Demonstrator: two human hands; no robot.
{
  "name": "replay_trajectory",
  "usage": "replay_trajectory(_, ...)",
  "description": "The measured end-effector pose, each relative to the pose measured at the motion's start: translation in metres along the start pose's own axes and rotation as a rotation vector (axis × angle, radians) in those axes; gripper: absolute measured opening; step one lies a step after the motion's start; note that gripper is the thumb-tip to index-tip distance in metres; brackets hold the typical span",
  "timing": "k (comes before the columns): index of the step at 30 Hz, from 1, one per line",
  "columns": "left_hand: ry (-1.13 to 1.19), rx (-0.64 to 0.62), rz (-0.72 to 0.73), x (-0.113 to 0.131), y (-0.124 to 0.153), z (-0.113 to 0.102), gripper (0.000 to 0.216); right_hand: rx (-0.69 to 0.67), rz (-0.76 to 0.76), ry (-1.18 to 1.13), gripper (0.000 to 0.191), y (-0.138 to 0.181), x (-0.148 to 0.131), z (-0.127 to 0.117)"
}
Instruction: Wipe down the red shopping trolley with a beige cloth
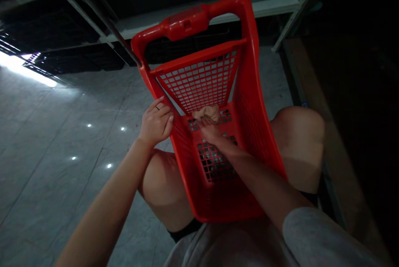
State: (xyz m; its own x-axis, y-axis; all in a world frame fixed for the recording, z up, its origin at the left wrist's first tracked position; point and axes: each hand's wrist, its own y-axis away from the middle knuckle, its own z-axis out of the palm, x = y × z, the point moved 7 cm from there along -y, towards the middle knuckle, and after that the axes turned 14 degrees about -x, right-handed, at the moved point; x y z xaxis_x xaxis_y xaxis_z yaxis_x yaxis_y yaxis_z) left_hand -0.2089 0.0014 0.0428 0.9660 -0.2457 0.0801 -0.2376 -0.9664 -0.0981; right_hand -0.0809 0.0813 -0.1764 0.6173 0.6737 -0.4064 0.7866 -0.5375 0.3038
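Note:
A red plastic shopping basket (249, 105) with a tall handle lies tilted between my knees, its open side facing me. My left hand (156, 123) grips the basket's left rim, fingers curled over the edge, a ring on one finger. My right hand (210, 130) reaches inside the basket and presses a crumpled beige cloth (207, 113) against the perforated bottom grid; its fingers are closed on the cloth.
Grey tiled floor (62, 134) with light reflections spreads to the left. Dark shelving with white shelf edges (268, 3) and metal uprights stands behind the basket. A wooden board (314, 88) runs along the right side. My bare knees flank the basket.

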Motion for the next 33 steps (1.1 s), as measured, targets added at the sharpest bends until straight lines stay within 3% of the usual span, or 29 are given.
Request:
replay_trajectory(2, 0.01, 0.029, -0.013, -0.001, 0.0, 0.002, 0.04, -0.019, -0.069, -0.004, 0.049, -0.005, -0.006, -0.003)
replay_trajectory(5, 0.019, 0.04, -0.032, 0.003, -0.001, 0.004, 0.038, 0.033, -0.066, -0.011, 0.053, -0.004, 0.018, -0.02)
replay_trajectory(10, 0.012, 0.042, -0.047, 0.01, -0.006, 0.002, 0.039, 0.148, 0.255, -0.105, 0.051, 0.005, 0.07, -0.03)
replay_trajectory(16, -0.005, 0.002, -0.027, 0.014, -0.015, 0.002, 0.042, 0.382, 0.669, -0.405, 0.045, -0.007, 0.065, -0.031)
replay_trajectory(22, 0.013, 0.003, 0.01, 0.02, -0.019, 0.002, 0.044, 0.497, 0.998, -0.391, 0.059, -0.002, 0.083, -0.051)
replay_trajectory(28, 0.066, 0.01, 0.022, 0.018, -0.023, 0.002, 0.045, 0.377, 0.902, -0.379, 0.052, 0.001, 0.111, -0.047)
replay_trajectory(31, 0.087, 0.032, 0.017, 0.015, -0.024, 0.002, 0.047, 0.288, 0.741, -0.301, 0.046, -0.009, 0.092, -0.043)
replay_trajectory(33, 0.084, 0.046, 0.024, 0.014, -0.023, 0.001, 0.047, 0.205, 0.566, -0.236, 0.039, -0.024, 0.06, -0.037)
